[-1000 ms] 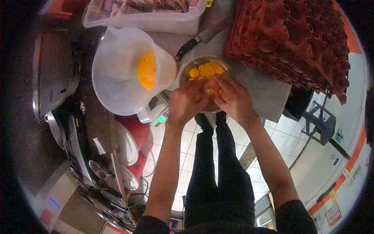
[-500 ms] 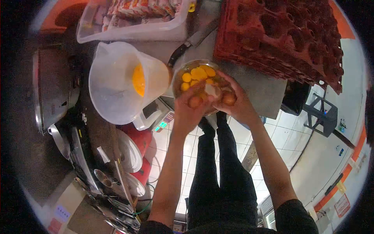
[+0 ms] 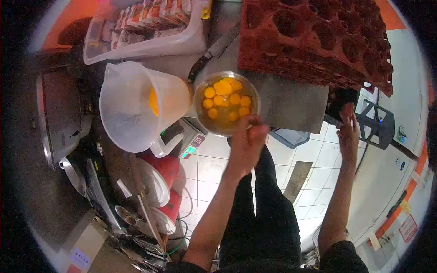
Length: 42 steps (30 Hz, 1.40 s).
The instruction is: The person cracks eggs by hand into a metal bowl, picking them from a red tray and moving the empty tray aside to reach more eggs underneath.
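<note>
A metal bowl holds several raw egg yolks in clear egg white. My left hand is at the bowl's near right rim, its fingers curled round what looks like a brown egg, partly hidden and blurred. My right hand is stretched out to the right, beside a black bin past the table's edge. Its fingers point away from me and are smeared, so what it holds cannot be made out. Left of the bowl, a translucent plastic jug leans over with yellow egg inside.
Stacked dark red egg trays rise at the back right of the metal table. A knife lies behind the bowl. A clear tub of packets stands at back left. Below the jug is a scale; a dark stool stands right.
Both hands were together over the bowl with brown eggs and a pale shell. My right hand has swung right to the bin; the left has drawn back to the rim. The yolks are uncovered.
</note>
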{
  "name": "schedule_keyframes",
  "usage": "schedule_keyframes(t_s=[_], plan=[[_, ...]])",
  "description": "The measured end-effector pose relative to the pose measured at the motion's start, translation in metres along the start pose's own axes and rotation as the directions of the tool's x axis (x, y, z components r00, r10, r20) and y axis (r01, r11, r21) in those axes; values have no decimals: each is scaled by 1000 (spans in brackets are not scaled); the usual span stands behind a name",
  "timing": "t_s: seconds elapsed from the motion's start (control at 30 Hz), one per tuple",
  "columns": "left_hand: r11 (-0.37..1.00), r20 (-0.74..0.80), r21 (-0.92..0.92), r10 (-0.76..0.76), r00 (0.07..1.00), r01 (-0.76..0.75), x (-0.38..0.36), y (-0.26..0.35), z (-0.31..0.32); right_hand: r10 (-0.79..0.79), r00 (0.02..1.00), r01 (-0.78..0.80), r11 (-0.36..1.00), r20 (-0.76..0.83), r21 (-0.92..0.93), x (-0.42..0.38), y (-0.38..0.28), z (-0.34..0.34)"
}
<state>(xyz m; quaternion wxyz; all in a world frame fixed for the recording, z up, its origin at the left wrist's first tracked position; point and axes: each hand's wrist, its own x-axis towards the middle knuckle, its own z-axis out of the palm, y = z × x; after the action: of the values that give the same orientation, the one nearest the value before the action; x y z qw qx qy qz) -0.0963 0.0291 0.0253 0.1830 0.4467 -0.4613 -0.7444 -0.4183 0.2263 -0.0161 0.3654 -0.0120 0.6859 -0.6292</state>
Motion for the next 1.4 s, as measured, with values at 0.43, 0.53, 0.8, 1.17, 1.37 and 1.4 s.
schedule_keyframes(t_s=[0.43,0.53,0.8,1.17,1.37,1.4], plan=[[877,-86,-479,-94,992,41,15,13,-49,-160,761,476,796,629,-374,-103,-17,227],[848,-79,-529,-84,993,30,19,17,-50,-416,637,719,625,649,-304,-124,-20,266],[784,-90,-621,-84,992,10,21,17,-61,-562,541,830,476,625,-291,-117,8,292],[750,-14,-659,-99,995,65,19,4,-70,-348,612,754,528,710,-392,-104,23,292],[997,-166,30,79,983,-75,13,-2,-89,85,829,23,982,553,-186,-73,28,277],[995,-142,40,96,985,-91,15,12,-87,147,821,-94,988,552,-123,-69,27,277]])
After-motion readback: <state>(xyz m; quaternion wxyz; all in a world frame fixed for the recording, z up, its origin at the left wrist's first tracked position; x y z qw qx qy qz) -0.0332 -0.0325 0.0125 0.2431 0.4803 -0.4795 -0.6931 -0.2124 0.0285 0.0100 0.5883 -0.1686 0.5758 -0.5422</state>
